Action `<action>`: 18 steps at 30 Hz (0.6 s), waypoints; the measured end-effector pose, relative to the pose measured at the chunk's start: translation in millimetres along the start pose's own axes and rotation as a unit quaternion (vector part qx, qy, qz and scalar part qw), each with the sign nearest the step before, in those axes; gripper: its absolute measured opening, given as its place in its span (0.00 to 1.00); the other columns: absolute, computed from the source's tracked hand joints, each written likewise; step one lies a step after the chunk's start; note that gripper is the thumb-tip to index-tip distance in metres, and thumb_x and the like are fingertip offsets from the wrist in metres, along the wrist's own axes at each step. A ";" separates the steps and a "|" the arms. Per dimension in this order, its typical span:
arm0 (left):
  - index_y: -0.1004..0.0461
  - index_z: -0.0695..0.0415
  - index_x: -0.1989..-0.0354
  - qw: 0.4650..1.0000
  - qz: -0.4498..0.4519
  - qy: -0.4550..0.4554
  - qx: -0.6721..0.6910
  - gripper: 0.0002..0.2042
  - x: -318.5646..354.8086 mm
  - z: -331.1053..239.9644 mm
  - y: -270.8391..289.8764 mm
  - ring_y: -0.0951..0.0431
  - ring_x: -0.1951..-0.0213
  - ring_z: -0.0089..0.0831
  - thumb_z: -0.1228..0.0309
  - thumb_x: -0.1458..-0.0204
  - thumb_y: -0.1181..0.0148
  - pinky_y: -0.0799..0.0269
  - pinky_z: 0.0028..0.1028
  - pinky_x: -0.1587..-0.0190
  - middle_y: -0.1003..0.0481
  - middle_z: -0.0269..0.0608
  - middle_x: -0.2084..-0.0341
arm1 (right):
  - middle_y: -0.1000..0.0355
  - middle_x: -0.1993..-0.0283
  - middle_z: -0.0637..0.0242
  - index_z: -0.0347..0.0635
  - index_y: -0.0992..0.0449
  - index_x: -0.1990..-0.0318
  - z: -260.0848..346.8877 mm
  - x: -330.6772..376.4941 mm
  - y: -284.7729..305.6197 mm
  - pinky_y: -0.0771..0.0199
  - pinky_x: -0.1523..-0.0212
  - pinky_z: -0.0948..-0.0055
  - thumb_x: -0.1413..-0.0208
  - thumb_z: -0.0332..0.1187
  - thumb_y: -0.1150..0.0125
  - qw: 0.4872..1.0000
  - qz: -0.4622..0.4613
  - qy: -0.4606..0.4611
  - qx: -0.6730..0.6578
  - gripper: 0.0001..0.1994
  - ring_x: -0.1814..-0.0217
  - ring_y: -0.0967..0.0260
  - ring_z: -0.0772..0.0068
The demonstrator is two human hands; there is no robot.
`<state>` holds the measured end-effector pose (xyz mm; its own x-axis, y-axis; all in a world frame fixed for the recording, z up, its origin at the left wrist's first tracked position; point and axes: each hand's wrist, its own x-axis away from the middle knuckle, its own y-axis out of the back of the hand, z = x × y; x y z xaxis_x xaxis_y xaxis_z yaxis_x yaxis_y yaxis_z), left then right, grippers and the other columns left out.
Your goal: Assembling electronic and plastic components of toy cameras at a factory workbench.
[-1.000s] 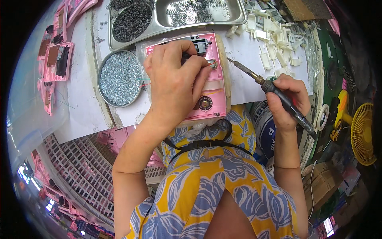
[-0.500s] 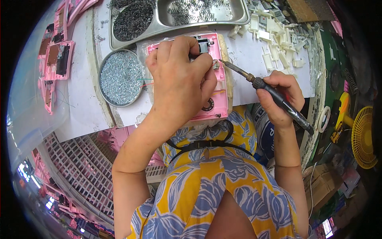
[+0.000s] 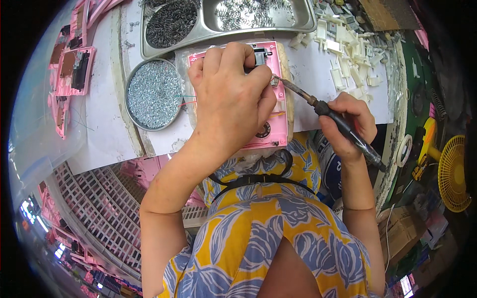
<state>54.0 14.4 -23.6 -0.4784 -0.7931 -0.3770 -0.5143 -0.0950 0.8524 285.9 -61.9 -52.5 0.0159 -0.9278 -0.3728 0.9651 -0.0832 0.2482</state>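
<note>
Soldering iron (image 3: 328, 111), black-handled with a slim metal shaft, held in the right hand (image 3: 345, 145), thumb and fingers wrapped on the handle; shaft points far-left. Tip lies at the right side of a flat pink plastic housing (image 3: 280, 133), beside a small grey component (image 3: 274, 83); contact cannot be told. Housing sits mid-counter, near edge, on a pale pad. Left hand (image 3: 231, 92) arches over it, fingers curled narrow toward the thumb; cannot tell what is pinched, view blocked by the knuckles. Thin red and green wires (image 3: 187, 103) project from the housing's left side. Left of it: round metal dish (image 3: 155, 129) of small silvery pieces. Far side: stainless compartment tray (image 3: 199, 36) with dark coiled springs. Far right: loose pile of white plastic parts (image 3: 343, 54). Counter (image 3: 107, 129) covered in white paper.
</note>
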 end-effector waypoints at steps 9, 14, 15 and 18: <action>0.22 0.52 0.72 1.000 -0.002 -0.005 -0.016 0.07 0.9 -0.9 -0.1 0.32 0.59 0.39 0.66 0.58 0.32 0.43 0.39 0.55 0.32 0.37 0.64 | 0.30 0.72 0.67 0.35 0.25 0.58 5.5 8.3 0.8 0.43 0.74 0.80 0.53 0.24 0.25 0.999 -0.041 0.001 -0.019 0.15 0.74 0.39 0.81; 0.23 0.52 0.65 0.999 0.038 0.011 0.011 0.19 4.6 13.4 36.4 0.30 0.53 0.42 0.56 0.62 0.25 0.42 0.41 0.48 0.30 0.38 0.60 | 0.26 0.68 0.63 0.34 0.25 0.58 5.3 8.8 9.4 0.37 0.70 0.79 0.53 0.23 0.26 0.998 -0.056 0.000 -0.012 0.15 0.71 0.34 0.78; 0.24 0.53 0.63 0.995 0.082 0.033 -0.044 0.22 11.3 20.6 52.3 0.30 0.50 0.43 0.57 0.64 0.24 0.42 0.42 0.45 0.29 0.39 0.57 | 0.25 0.66 0.61 0.33 0.25 0.57 4.7 8.6 14.7 0.35 0.68 0.78 0.52 0.21 0.27 0.999 -0.049 0.008 -0.008 0.15 0.69 0.32 0.76; 0.24 0.56 0.65 0.975 0.184 0.023 -0.125 0.17 26.2 39.5 73.6 0.29 0.51 0.42 0.64 0.60 0.26 0.41 0.43 0.45 0.28 0.39 0.57 | 0.26 0.62 0.60 0.33 0.26 0.55 6.2 6.0 19.8 0.32 0.62 0.78 0.51 0.21 0.29 0.997 -0.082 0.001 -0.013 0.16 0.64 0.31 0.75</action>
<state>-24.5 10.4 15.0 -0.5631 -0.8262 -0.0166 -0.1207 0.0624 0.9907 303.5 -71.3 -44.3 -0.1422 -0.9015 -0.4087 0.9612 -0.2243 0.1603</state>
